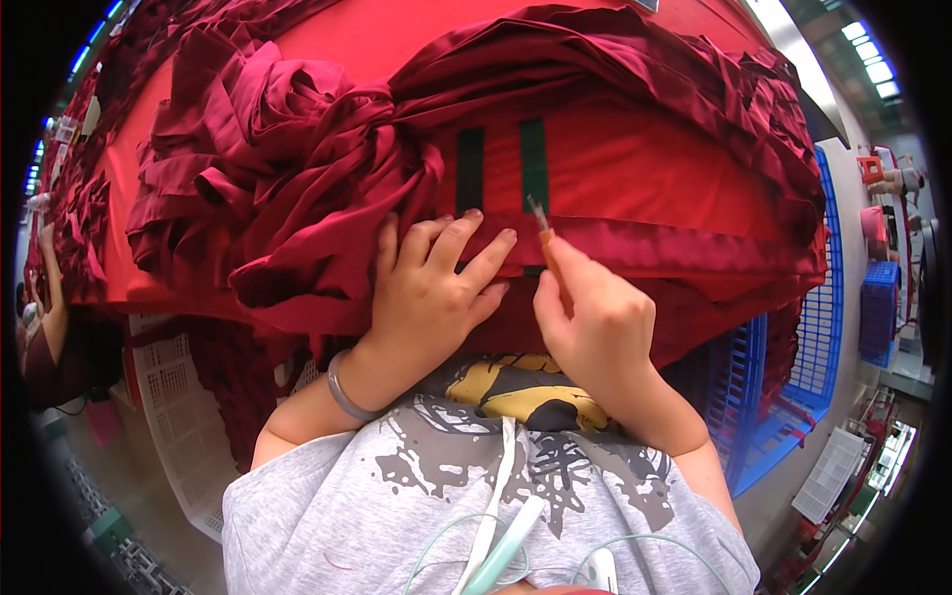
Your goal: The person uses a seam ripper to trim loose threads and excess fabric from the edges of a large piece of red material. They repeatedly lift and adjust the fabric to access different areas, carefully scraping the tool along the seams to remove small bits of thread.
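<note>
My left hand lies with fingers spread on a dark red strip of fabric that runs along the near part of the red-covered table. Closed round the orange-brown handle of a small tool with a thin metal tip, my right hand is just right of the left fingertips. The tip is over the lower end of a dark green stripe on the table; a second dark stripe runs beside it. A big crumpled heap of dark red fabric rests against my left fingers.
More gathered fabric curves across the back and down the right side. Below the table edge stand a white crate on the left and a blue crate on the right. Another person's arm shows at far left.
</note>
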